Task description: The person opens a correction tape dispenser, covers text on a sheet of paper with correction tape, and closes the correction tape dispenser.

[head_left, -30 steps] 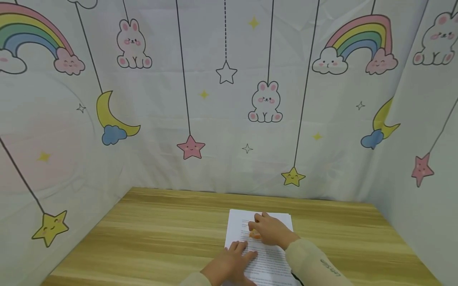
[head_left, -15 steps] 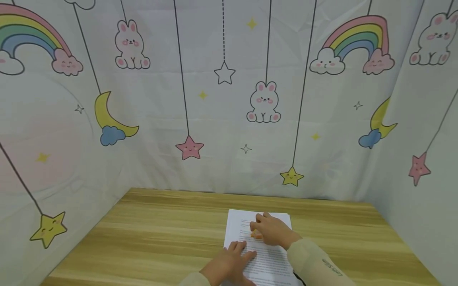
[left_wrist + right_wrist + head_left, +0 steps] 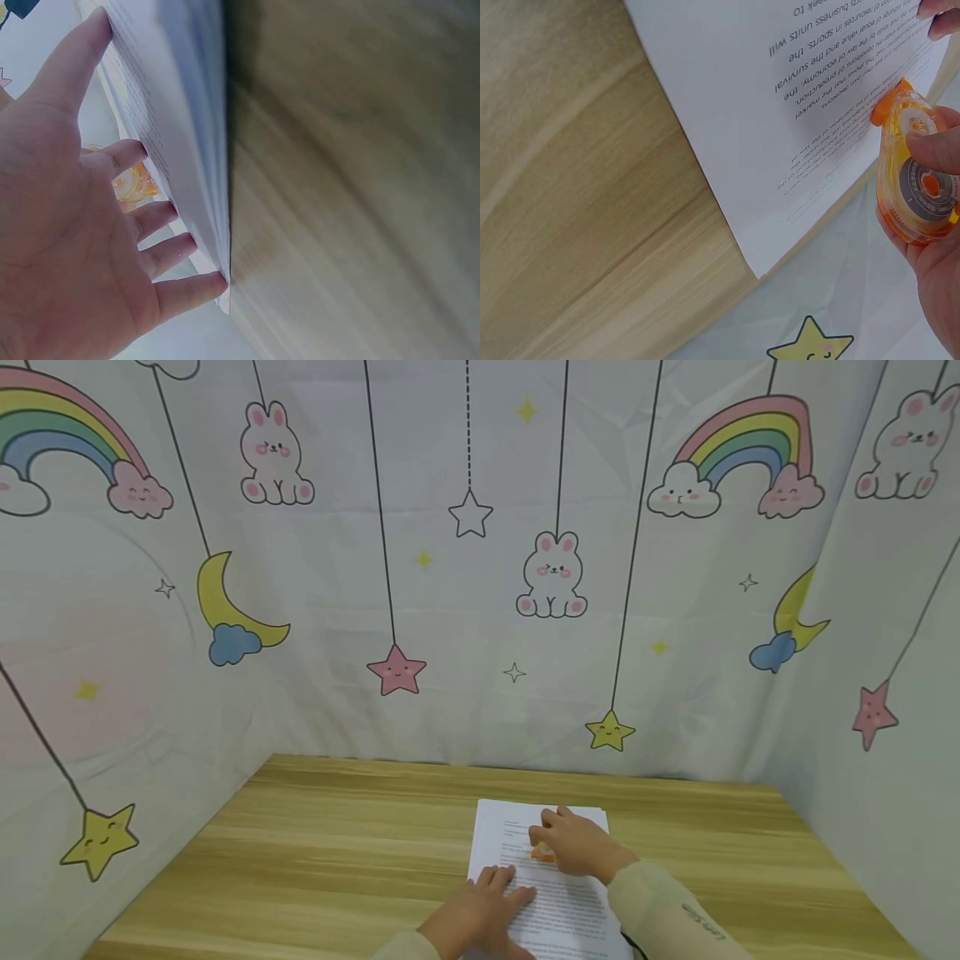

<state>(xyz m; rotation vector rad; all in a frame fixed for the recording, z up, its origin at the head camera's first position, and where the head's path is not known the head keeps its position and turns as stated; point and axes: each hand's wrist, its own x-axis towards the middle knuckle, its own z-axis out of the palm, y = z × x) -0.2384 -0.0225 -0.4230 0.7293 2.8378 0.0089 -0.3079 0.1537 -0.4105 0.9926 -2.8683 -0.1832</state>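
Observation:
A stack of printed paper lies on the wooden table. My left hand rests on its left part with the fingers spread, and the left wrist view shows those fingertips touching the sheet near its edge. In my right hand, thumb and fingers grip an orange see-through correction tape dispenser. Its orange tip meets the page at a line of text in the upper part. From the head view, the fingers cover most of the dispenser.
Bare wood of the table extends left and right of the stack. Behind it hangs a pale cloth backdrop printed with stars, rabbits and rainbows. A dark cord shows beside the right sleeve.
My right hand has slid a little to the right across the page with the correction tape dispenser. The left hand keeps its place on the paper.

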